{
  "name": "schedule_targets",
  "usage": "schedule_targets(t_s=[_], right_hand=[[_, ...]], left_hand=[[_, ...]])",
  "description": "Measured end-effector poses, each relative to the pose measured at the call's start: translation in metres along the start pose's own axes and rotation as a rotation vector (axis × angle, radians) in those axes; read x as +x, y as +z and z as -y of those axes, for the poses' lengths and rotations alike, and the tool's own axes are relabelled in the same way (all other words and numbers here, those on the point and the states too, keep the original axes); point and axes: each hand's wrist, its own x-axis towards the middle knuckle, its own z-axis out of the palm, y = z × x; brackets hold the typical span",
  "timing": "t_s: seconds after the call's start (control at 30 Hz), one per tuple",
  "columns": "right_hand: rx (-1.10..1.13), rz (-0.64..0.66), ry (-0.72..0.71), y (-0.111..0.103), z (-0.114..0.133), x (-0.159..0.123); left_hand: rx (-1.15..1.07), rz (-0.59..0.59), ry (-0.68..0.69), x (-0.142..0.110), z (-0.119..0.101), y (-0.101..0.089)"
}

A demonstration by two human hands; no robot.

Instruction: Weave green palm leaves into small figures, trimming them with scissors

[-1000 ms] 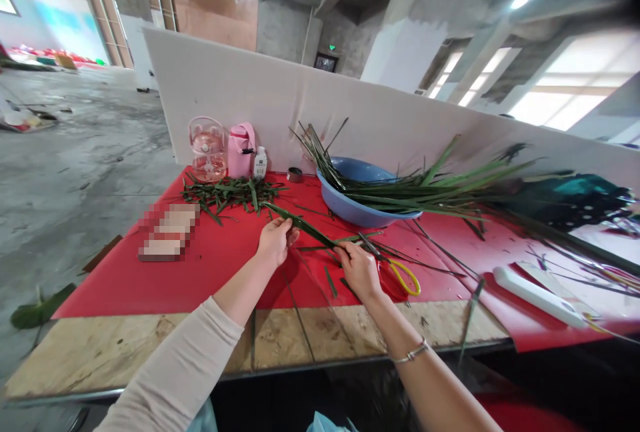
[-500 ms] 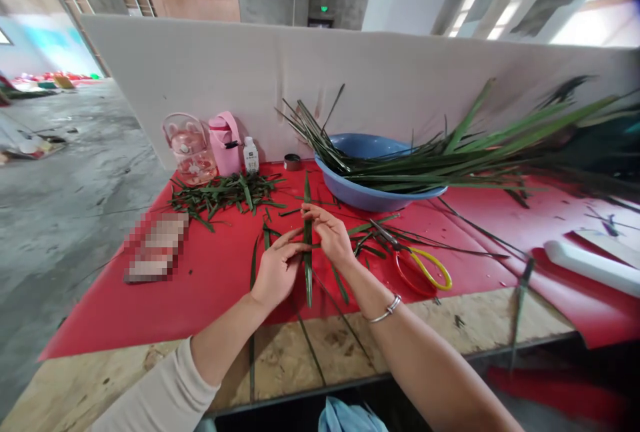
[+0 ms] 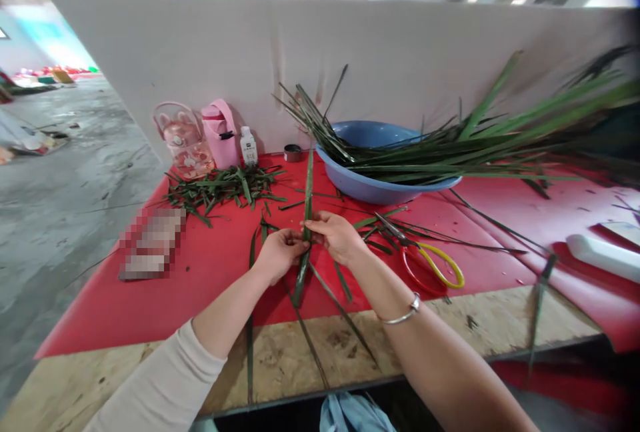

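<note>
A long green leaf strip (image 3: 309, 185) stands nearly upright between my hands, its lower end slanting toward me. My left hand (image 3: 281, 253) pinches it from the left, fingers bent around its middle. From the other side my right hand (image 3: 336, 235) grips the same strip slightly higher, thumb and fingers closed. More thin leaf strips lie under and around my hands, some hanging over the table's front edge. Scissors (image 3: 425, 262) with one red and one yellow handle loop lie to the right of my right hand, blades pointing away and left.
A blue basin (image 3: 395, 187) holds many long leaves reaching far right. Cut leaf pieces (image 3: 225, 189) lie heaped at left, before a pink-handled clear bottle (image 3: 187, 152), a pink bottle (image 3: 218, 139) and a small white bottle (image 3: 249, 149). A small round tin (image 3: 293, 153) stands behind. A white board borders the back.
The leaf strip now tilts, its lower end shifted left. My left hand's fingers have curled into a pinch on it, and my right hand grips it lower down. The view has shifted slightly.
</note>
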Motion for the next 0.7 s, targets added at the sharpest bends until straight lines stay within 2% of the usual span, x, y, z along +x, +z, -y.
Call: schedule_targets(t_s=[0.03,0.1,0.23,0.3,0.37,0.47,0.53,0.6,0.67,0.7], right_hand=[[-0.031,0.021,0.021,-0.001,0.001,-0.001],[-0.108,-0.022,0.009,-0.003,0.004,-0.001],[-0.226,-0.133,-0.067,-0.009,0.007,0.001],[-0.259,-0.140,-0.096,-0.011,0.008,0.002],[-0.270,-0.131,-0.086,-0.011,0.007,0.002],[-0.225,-0.061,-0.023,-0.006,0.005,0.000],[-0.163,0.021,0.004,-0.001,0.004,-0.002],[-0.095,0.106,0.000,0.004,0.003,-0.005],[-0.058,0.158,-0.020,0.007,0.002,-0.006],[-0.061,0.167,-0.037,0.008,0.001,-0.006]], left_hand=[[0.044,-0.004,0.009,0.000,0.000,0.000],[0.198,-0.007,0.094,-0.002,-0.002,-0.001],[0.623,-0.028,0.394,-0.011,-0.011,-0.013],[0.750,-0.036,0.423,-0.014,-0.014,-0.027],[0.790,-0.033,0.375,-0.015,-0.017,-0.042],[0.749,-0.096,0.331,-0.015,-0.024,-0.054],[0.629,-0.125,0.308,-0.014,-0.027,-0.048],[0.432,-0.044,0.230,-0.013,-0.029,-0.035],[0.254,0.119,0.089,-0.012,-0.026,-0.022],[0.195,0.165,0.017,-0.011,-0.024,-0.018]])
